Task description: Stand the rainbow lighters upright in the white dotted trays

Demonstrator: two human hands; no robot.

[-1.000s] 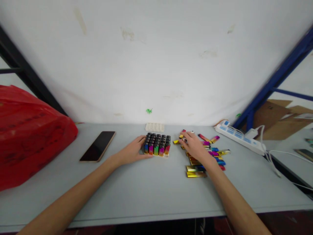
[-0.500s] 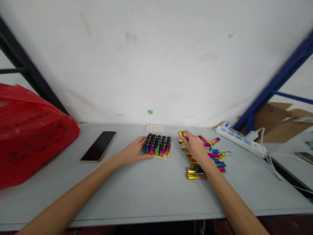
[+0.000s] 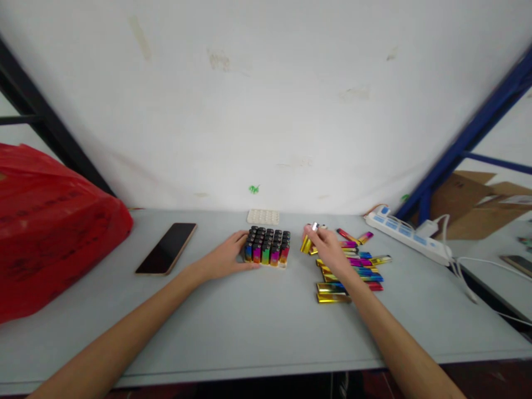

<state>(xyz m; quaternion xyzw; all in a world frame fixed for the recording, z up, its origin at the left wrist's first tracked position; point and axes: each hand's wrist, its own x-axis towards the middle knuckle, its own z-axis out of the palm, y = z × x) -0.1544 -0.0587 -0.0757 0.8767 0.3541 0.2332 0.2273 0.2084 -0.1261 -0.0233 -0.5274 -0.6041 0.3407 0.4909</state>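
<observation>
Rows of upright lighters with black tops and coloured bodies stand in a pale tray near the middle of the table. My left hand rests against the left side of this block, thumb along the front corner and fingers behind, gripping it. To the right, my right hand pinches a gold lighter with a silvery top, tilted. Under and beside that hand lies a loose pile of shiny lighters in gold, blue, red and purple.
Behind the block, a white tray lies by the wall. A phone and a red bag are at the left. A white power strip with cables lies at the right, near a cardboard box.
My right hand has lifted the gold lighter and turned it, so that its silvery top now shows. My left hand keeps its place at the block.
</observation>
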